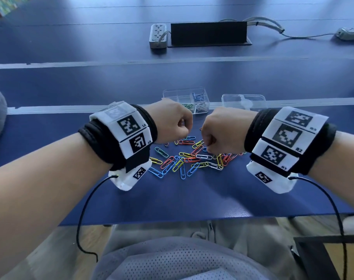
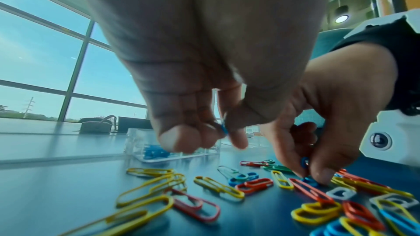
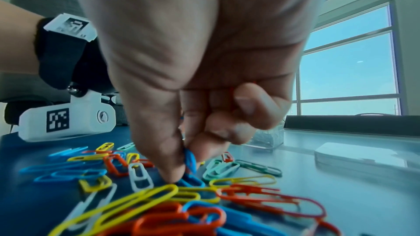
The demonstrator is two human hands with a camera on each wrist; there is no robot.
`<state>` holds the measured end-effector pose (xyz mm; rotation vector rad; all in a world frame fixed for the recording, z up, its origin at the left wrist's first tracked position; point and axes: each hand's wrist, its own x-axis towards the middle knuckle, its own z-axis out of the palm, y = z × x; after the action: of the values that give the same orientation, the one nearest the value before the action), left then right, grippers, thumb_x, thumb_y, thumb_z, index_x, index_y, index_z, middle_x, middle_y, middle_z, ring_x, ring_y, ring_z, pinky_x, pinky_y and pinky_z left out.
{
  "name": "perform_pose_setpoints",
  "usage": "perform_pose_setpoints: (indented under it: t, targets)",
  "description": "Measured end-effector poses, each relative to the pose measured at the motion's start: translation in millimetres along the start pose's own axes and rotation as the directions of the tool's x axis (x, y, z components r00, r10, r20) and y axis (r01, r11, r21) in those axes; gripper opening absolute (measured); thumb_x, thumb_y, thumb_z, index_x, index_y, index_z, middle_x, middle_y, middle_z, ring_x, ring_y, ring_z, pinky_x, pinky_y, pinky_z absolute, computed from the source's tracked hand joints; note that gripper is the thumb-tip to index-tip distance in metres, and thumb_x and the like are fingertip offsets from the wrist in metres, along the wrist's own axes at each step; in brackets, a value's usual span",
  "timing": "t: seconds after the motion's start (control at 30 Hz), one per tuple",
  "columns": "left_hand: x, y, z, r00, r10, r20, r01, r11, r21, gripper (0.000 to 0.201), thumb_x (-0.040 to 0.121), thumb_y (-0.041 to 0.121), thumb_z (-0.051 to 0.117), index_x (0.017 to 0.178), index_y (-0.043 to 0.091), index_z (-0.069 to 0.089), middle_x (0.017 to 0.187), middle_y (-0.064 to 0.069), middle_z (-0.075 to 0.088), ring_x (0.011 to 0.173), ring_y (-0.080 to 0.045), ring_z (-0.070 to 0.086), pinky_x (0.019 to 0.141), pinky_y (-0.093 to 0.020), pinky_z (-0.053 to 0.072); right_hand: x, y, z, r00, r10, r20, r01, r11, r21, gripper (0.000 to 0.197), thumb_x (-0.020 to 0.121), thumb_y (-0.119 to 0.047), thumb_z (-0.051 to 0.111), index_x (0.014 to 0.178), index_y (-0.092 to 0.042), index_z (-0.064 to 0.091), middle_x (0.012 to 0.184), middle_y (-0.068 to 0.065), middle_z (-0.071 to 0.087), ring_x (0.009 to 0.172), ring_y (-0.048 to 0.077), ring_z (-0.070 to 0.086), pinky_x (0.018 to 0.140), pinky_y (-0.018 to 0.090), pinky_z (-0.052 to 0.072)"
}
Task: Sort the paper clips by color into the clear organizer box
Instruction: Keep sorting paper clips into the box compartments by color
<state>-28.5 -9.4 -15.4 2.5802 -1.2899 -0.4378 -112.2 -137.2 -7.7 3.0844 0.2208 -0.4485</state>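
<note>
From the head camera, both hands hover over a heap of paper clips [image 1: 190, 156] on the blue worktop [image 1: 192, 199]. The left hand [image 1: 170, 122] is curled up above the far left side of the heap. The right hand [image 1: 218, 130] is curled too, with its fingertips down in the heap's far right part. The clear organizer box [image 1: 186, 100] sits just past the left hand, so the left hand is nearer to it. Blue, white and green clips already lie in its cells. A second clear box [image 1: 244, 102] sits to its right.

From the left wrist camera, the left hand [image 2: 200, 71] pinches a blue clip [image 2: 224, 128] between thumb and finger. Only a small bit of the clip shows, so I cannot tell which way it points. The organizer box [image 2: 136, 143] lies straight ahead of the fingers, with blue clips inside.

From the right wrist camera, the right hand [image 3: 193, 78] pinches another blue clip [image 3: 190, 161] at the worktop. That clip stands nearly upright, its long side running up and down, low end among the loose clips. I think both blue clips go next to the cell with the blue ones, forward and to the left.
</note>
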Motion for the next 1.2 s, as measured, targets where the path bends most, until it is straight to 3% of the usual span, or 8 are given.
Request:
perform_pose_setpoints:
  t: [0.17, 0.33, 0.57, 0.63, 0.77, 1.03, 1.1, 1.2]
  targets:
    - [9, 11, 0, 0.996, -0.053, 0.067, 0.049, 0.996, 0.069, 0.019, 0.088, 0.014, 0.037, 0.074, 0.016, 0.050, 0.062, 0.005, 0.044, 0.077, -0.022, 0.045, 0.070, -0.024, 0.035, 5, 4, 2, 0.995, 0.035, 0.092, -0.041, 0.997, 0.063, 0.014, 0.080, -0.025, 0.060, 0.087, -0.019, 0.070, 0.058, -0.011, 0.048, 0.074, 0.016, 0.050, 0.053, 0.016, 0.034]
    - [13, 16, 1, 0.988, -0.113, 0.110, 0.102, 0.990, 0.099, 0.027, 0.086, 0.014, 0.037, 0.061, 0.018, 0.045, 0.067, -0.001, 0.047, 0.082, -0.024, 0.044, 0.073, -0.025, 0.037, 6, 13, 0, 0.991, 0.027, 0.133, -0.048, 0.987, 0.152, 0.016, 0.080, -0.025, 0.062, 0.065, -0.026, 0.056, 0.057, -0.009, 0.054, 0.059, 0.012, 0.051, 0.056, 0.022, 0.040]
    - [10, 13, -1, 0.997, -0.002, 0.075, -0.008, 0.992, 0.127, 0.010, 0.077, 0.030, 0.063, 0.085, 0.026, 0.068, 0.056, 0.013, 0.043, 0.064, -0.014, 0.048, 0.074, -0.026, 0.050, 0, 40, 1, 0.985, 0.084, 0.153, -0.148, 0.869, 0.473, 0.016, 0.083, -0.030, 0.061, 0.077, -0.015, 0.066, 0.064, 0.005, 0.063, 0.052, 0.011, 0.053, 0.061, 0.025, 0.044]
    - [11, 13, -1, 0.997, 0.025, 0.079, -0.036, 0.988, 0.152, 0.011, 0.078, 0.029, 0.064, 0.086, 0.024, 0.071, 0.053, 0.015, 0.043, 0.065, -0.014, 0.049, 0.075, -0.027, 0.051, -3, 43, 4, 0.983, 0.082, 0.163, -0.167, 0.766, 0.621, 0.015, 0.084, -0.023, 0.063, 0.073, -0.012, 0.065, 0.063, 0.005, 0.061, 0.055, 0.013, 0.054, 0.062, 0.027, 0.048]
    - [12, 14, 1, 0.995, 0.033, 0.095, -0.051, 0.980, 0.193, 0.009, 0.079, 0.027, 0.061, 0.080, 0.023, 0.068, 0.049, 0.015, 0.044, 0.065, -0.014, 0.050, 0.072, -0.026, 0.050, -9, 48, 6, 0.968, 0.131, 0.215, -0.248, 0.348, 0.904, 0.020, 0.085, -0.002, 0.061, 0.066, -0.008, 0.059, 0.053, 0.002, 0.059, 0.041, 0.007, 0.052, 0.045, 0.014, 0.049]
    - [16, 12, 3, 0.997, -0.061, 0.053, 0.055, 0.993, 0.102, 0.025, 0.080, 0.025, 0.048, 0.058, 0.014, 0.048, 0.061, 0.002, 0.047, 0.069, -0.023, 0.047, 0.064, -0.024, 0.040, -16, 57, 12, 0.937, 0.135, 0.322, -0.290, -0.209, 0.934, 0.025, 0.075, -0.004, 0.024, 0.056, -0.017, 0.032, 0.049, 0.001, 0.037, 0.044, 0.012, 0.028, 0.040, 0.017, 0.022]
    - [18, 10, -2, 0.992, -0.116, 0.049, 0.116, 0.993, -0.008, 0.033, 0.085, 0.023, 0.041, 0.054, 0.013, 0.036, 0.057, -0.002, 0.041, 0.060, -0.022, 0.040, 0.054, -0.024, 0.032, -18, 59, 11, 0.937, 0.110, 0.333, -0.294, -0.270, 0.917, 0.016, 0.064, -0.004, 0.024, 0.057, -0.018, 0.029, 0.046, 0.000, 0.035, 0.039, 0.011, 0.027, 0.039, 0.015, 0.019]
    - [16, 3, -6, 0.974, -0.205, 0.096, 0.223, 0.943, -0.247, 0.029, 0.086, 0.026, 0.038, 0.060, 0.014, 0.038, 0.056, -0.007, 0.042, 0.047, -0.024, 0.036, 0.048, -0.022, 0.034, -17, 57, 11, 0.941, 0.091, 0.326, -0.301, -0.219, 0.928, 0.014, 0.058, -0.006, 0.030, 0.063, -0.019, 0.031, 0.043, -0.001, 0.034, 0.035, 0.009, 0.026, 0.036, 0.011, 0.017]
